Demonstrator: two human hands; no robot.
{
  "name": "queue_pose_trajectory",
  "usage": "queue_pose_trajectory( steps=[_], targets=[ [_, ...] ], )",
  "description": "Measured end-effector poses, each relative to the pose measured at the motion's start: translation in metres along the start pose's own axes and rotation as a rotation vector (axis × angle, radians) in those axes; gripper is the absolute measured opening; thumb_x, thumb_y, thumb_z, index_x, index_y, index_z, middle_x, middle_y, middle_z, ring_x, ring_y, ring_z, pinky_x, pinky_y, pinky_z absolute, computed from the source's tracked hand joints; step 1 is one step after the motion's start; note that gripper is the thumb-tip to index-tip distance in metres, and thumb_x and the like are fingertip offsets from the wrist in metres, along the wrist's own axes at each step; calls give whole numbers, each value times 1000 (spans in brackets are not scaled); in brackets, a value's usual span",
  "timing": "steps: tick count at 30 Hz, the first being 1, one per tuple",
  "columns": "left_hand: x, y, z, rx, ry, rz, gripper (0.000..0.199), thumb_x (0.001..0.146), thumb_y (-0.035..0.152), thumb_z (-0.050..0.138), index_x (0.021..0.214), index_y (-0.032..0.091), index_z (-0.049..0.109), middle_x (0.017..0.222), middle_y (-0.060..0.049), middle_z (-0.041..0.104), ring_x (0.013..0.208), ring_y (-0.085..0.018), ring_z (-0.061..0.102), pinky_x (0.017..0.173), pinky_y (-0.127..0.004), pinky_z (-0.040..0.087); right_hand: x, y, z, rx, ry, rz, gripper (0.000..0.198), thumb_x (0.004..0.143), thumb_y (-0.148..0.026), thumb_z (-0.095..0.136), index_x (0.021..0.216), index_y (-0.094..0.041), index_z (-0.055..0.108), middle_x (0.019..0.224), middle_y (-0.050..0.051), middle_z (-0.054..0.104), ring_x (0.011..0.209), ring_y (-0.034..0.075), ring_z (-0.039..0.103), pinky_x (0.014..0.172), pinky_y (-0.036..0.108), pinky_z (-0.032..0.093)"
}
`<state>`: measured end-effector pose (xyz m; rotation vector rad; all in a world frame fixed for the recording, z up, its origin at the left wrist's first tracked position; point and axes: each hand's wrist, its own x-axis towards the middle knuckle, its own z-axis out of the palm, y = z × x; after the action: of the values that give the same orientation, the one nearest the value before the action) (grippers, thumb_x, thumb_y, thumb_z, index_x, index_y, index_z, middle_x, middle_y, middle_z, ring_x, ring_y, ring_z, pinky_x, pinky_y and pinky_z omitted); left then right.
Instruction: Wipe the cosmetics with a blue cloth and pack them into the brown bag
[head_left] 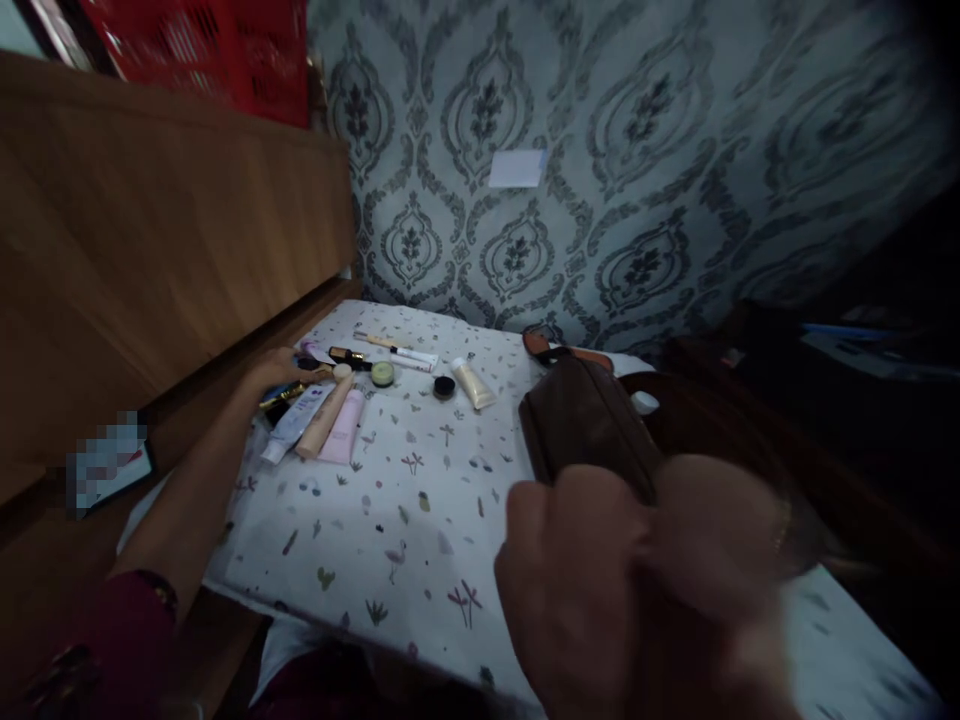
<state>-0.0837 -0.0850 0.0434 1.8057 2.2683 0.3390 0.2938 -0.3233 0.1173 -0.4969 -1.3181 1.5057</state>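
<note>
Our left hand (271, 372) reaches among the cosmetics at the left of the printed tablecloth (420, 450), its fingers bent near a gold-and-black item (283, 400); we cannot tell whether they pinch it. Our right hand (570, 560), near and blurred, has its fingers curled in just before the brown bag (581, 415), and we can't make out whether it grips anything.

Just right of the left hand lie a white tube (296, 425), a beige tube (324, 418) and a pink tube (343, 428), side by side. These look light and soft-walled; we'd take them around the middle without squeezing hard. Farther right, the green jar (382, 374) and black pot (444, 387) seem small, stiff and perhaps slippery, so best held by their rims. Beyond them lies a cream tube (473, 384). The bag, at right, looks supple but bulkier, best held by its sides.
</note>
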Motion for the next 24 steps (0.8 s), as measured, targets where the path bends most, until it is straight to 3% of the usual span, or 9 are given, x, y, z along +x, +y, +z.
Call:
queue_pose_trajectory(
  steps=[4, 8, 12, 16, 19, 22, 24],
  targets=[
    [-22, 18, -21, 127, 121, 15, 81, 64, 80, 64, 120, 22, 67, 119, -12, 70, 107, -35, 65, 77, -33, 48, 41, 30, -12, 121, 30, 25, 19, 79, -42, 76, 87, -27, 67, 75, 2, 70, 55, 15, 60, 40, 23, 39],
    [-52, 52, -24, 99, 172, 274, 70, 68, 67, 68, 124, 24, 63, 123, -10, 68, 112, -34, 62, 87, -36, 48, 71, 85, -29, 71, 129, 245, 29, 76, -44, 77, 91, -20, 71, 83, 6, 70, 69, 16, 63, 52, 24, 44],
    [-98, 98, 12, -142, 148, 617, 63, 76, 56, 68, 131, 28, 57, 126, -6, 64, 113, -28, 61, 95, -37, 46, 84, 126, -47, 160, 243, 329, 46, 70, -54, 80, 98, -20, 70, 97, 9, 72, 88, 21, 68, 71, 31, 52],
    [-134, 133, 53, -314, 53, 810, 66, 74, 57, 74, 132, 31, 56, 126, -7, 62, 118, -31, 56, 96, -41, 47, 83, 140, -71, 227, 327, 254, 45, 65, -51, 84, 93, -20, 68, 91, 5, 73, 81, 19, 67, 73, 31, 52],
    [-133, 139, 71, -431, -1, 829, 51, 87, 54, 61, 131, 27, 57, 123, -9, 62, 113, -27, 59, 95, -38, 49, 74, 141, -91, 232, 380, 250, 44, 64, -45, 86, 95, -20, 67, 91, 4, 73, 80, 19, 67, 75, 32, 52],
    [-122, 138, 79, -562, 44, 700, 36, 99, 43, 40, 115, 21, 64, 110, -9, 66, 103, -24, 62, 92, -37, 50, 68, 142, -103, 193, 401, 231, 43, 65, -46, 83, 95, -21, 65, 91, 3, 72, 79, 20, 66, 75, 34, 52],
    [-119, 141, 80, -630, 85, 623, 35, 99, 39, 38, 113, 20, 63, 99, -6, 67, 94, -22, 63, 85, -35, 51, 68, 143, -106, 77, 388, 180, 41, 69, -49, 79, 96, -22, 64, 88, 1, 69, 78, 18, 63, 74, 32, 50]
  ],
)
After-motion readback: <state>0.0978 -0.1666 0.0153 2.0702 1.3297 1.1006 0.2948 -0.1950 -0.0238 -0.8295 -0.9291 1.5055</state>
